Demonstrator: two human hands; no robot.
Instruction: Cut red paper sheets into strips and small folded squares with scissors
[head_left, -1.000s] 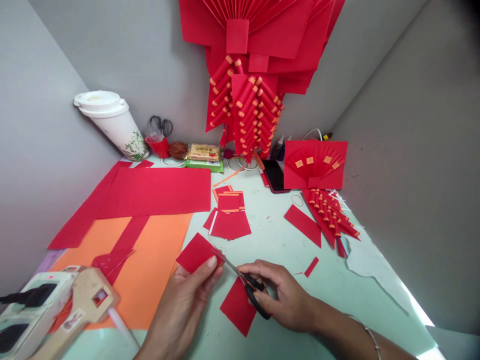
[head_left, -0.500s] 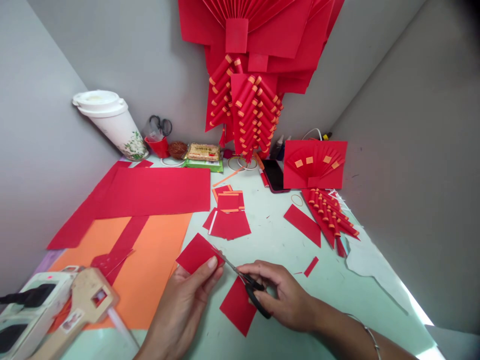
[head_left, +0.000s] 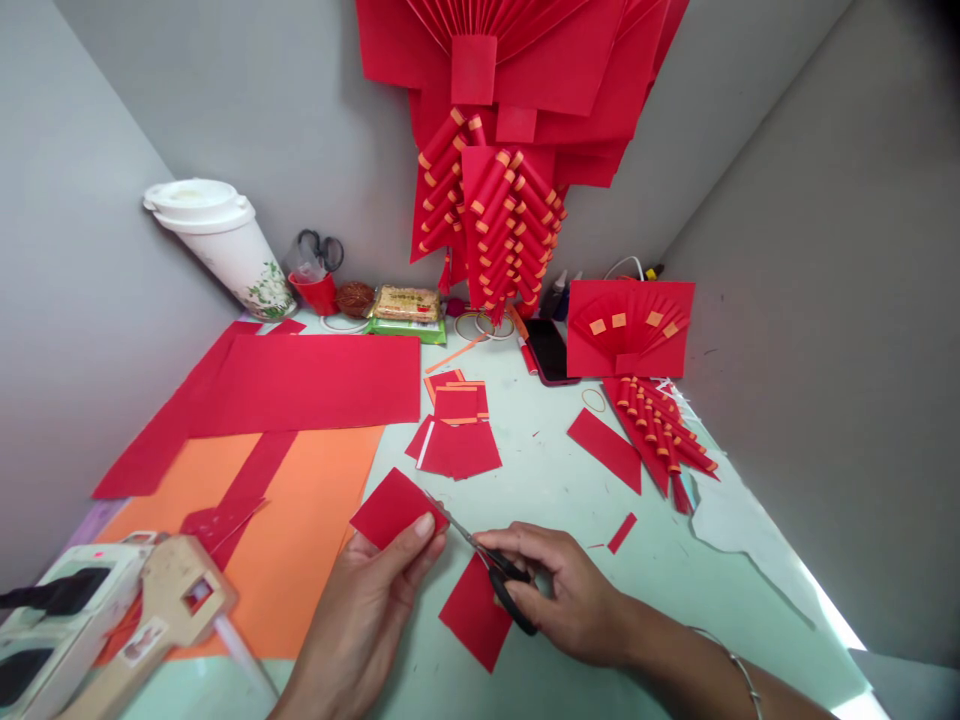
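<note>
My left hand (head_left: 375, 590) pinches a red paper square (head_left: 394, 508) between thumb and fingers, near the square's right corner. My right hand (head_left: 551, 590) is closed round the black handles of a pair of scissors (head_left: 512, 592). The scissor blades point up and left, along the upper right edge of the held square. Below the scissors another red square (head_left: 475, 620) lies on the table, partly covered by the handles. A narrow red strip (head_left: 622, 533) lies to the right of my right hand.
A glue gun (head_left: 180, 590) and a power strip (head_left: 75, 600) sit at the lower left, by orange sheets (head_left: 322, 520). Cut red pieces (head_left: 459, 448) lie beyond my hands. A phone (head_left: 550, 350) and a white cup (head_left: 217, 240) stand farther back.
The scissor handles and my right fingers have shifted very slightly to the left. The held square has barely moved.
</note>
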